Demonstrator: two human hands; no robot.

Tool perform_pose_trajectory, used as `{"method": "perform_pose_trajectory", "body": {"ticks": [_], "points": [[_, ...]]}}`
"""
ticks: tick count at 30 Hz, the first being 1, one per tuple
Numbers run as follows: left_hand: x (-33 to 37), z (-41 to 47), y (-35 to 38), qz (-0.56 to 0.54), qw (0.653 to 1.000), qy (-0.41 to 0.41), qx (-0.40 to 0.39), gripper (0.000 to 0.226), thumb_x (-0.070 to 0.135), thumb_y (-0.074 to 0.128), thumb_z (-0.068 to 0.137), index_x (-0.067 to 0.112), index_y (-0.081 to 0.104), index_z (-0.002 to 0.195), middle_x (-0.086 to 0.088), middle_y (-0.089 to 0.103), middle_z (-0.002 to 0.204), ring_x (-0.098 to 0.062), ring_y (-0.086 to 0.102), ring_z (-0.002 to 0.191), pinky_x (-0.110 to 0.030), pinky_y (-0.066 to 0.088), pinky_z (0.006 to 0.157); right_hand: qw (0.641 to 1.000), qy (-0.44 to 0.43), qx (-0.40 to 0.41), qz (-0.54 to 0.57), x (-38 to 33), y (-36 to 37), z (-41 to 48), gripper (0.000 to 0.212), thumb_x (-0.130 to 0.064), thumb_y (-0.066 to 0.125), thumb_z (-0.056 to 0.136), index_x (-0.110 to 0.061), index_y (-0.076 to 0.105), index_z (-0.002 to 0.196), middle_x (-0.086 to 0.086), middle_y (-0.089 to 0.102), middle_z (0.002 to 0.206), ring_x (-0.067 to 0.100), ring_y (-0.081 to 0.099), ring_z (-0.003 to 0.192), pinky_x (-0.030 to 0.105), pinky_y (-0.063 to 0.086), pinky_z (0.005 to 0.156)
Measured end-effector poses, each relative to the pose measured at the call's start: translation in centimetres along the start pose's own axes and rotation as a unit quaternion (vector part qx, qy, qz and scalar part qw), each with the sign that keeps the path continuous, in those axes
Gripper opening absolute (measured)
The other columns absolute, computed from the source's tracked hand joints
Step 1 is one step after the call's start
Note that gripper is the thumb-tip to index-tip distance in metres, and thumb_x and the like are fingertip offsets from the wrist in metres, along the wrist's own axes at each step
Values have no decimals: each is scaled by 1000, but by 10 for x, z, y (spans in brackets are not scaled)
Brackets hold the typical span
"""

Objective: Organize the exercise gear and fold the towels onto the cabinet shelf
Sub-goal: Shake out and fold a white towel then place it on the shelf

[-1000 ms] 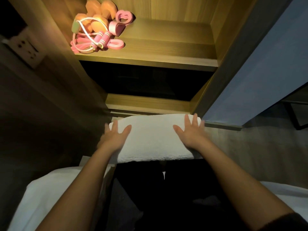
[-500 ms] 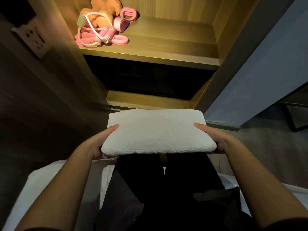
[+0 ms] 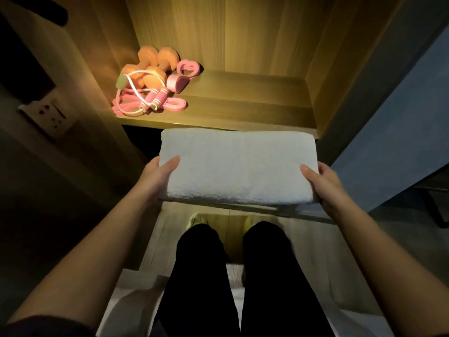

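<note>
Pinching towel [image 3: 238, 166] ends, left hand [image 3: 155, 177] and right hand [image 3: 324, 184] thumbs on top, holding folds flat for shelf [image 3: 247, 105] right of gear [image 3: 150, 90].

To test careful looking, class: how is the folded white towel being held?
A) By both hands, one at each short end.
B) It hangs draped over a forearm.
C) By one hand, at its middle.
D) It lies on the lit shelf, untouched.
A: the left hand grips one short end of the folded white towel and the right hand grips the other, thumbs on top.
</note>
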State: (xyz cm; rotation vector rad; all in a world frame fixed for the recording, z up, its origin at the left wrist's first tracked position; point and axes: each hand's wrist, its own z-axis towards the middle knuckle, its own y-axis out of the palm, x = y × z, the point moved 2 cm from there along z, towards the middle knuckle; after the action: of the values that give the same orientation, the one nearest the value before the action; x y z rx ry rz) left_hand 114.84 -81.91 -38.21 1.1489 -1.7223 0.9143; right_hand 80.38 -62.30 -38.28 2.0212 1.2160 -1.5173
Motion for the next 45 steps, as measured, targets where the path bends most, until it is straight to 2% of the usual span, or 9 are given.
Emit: {"method": "perform_pose_trajectory", "body": {"ticks": [5,14,20,23,25,28,30,39,45], "points": [[78,69,37,35,994,93,45,24,44,57,95,25,56,109,5,65,99,-21,65,98,-41,54,86,996,-74,52,1,-63,-3,64,54,-41,55,97,-20,39,144,-6,54,123,16,55,109,36,49,86],[116,176,89,88,991,66,81,64,51,54,94,9,39,140,-1,46,117,-20,46,109,-34,34,81,994,-40,103,-2,-87,12,166,53,-37,48,101,-18,30,147,7,50,134,16,54,99,29,48,70],[126,206,103,177,977,33,113,67,47,59,92,2,41,138,-15,55,125,-31,56,108,-33,41,81,951,-29,167,-260,-102,25,176,47,-29,37,104,-4,35,143,23,49,134,39,51,116,41,41,88],[133,203,108,346,893,227,176,62,32,60,92,4,36,142,-19,43,142,-38,42,130,-50,39,102,853,-147,211,-455,-117,38,162,33,-25,36,102,-4,54,119,20,55,118,36,52,108,47,40,96],[131,195,119,451,805,350,159,65,34,54,93,9,31,148,-16,32,154,-33,27,144,-56,25,114,813,-230,190,-499,-127,54,155,44,-36,35,101,-10,50,132,19,55,128,37,48,123,54,29,110],[123,197,139,573,732,367,35,67,58,24,98,25,20,155,-6,14,163,-25,8,151,-58,6,117,777,-298,110,-544,-143,81,163,62,-50,25,99,-29,6,155,4,-1,164,32,-3,151,59,-3,115],[119,204,142,600,719,351,-25,72,66,9,93,33,14,156,-4,10,164,-22,3,152,-55,3,119,779,-268,51,-564,-135,95,176,59,-58,16,98,-43,-3,153,-3,-15,163,31,-19,148,64,-9,114],[129,214,150,656,707,257,-65,73,73,11,91,39,0,155,-12,-7,164,-26,-10,151,-53,0,119,766,-253,52,-589,-104,92,185,72,-76,3,86,-45,1,151,4,-3,165,42,-2,149,72,-5,108],[121,182,131,654,623,413,-113,93,81,22,84,28,-3,157,-6,-3,165,-22,-7,151,-52,-2,121,715,-306,-15,-628,-93,70,181,102,-89,29,73,-42,-23,147,9,-18,162,38,-16,147,68,-9,110]]}}
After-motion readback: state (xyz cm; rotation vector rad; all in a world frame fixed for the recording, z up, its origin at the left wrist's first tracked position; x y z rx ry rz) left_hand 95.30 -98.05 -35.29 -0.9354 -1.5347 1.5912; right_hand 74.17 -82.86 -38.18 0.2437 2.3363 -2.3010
